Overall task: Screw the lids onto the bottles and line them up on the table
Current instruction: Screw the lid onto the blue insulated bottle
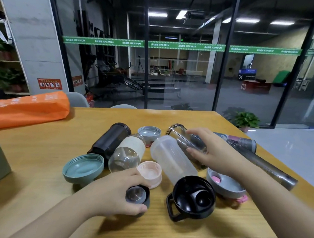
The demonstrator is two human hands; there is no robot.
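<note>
Nearest, the left hand (116, 194) is clenched around a small dark lid (138, 195) with steel lining; it looks light and rigid. Further right, the right hand (211, 150) grasps a clear glass bottle (182, 135) lying on the worktop (45, 145), probably slippery and fragile, best held mid-body.

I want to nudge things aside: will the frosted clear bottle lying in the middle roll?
Probably. The frosted bottle lies on its side, round and lidless, so a sideways push would likely roll it. It looks like empty, thin plastic, so probably light. Neighbouring bottles might stop it quickly.
</note>
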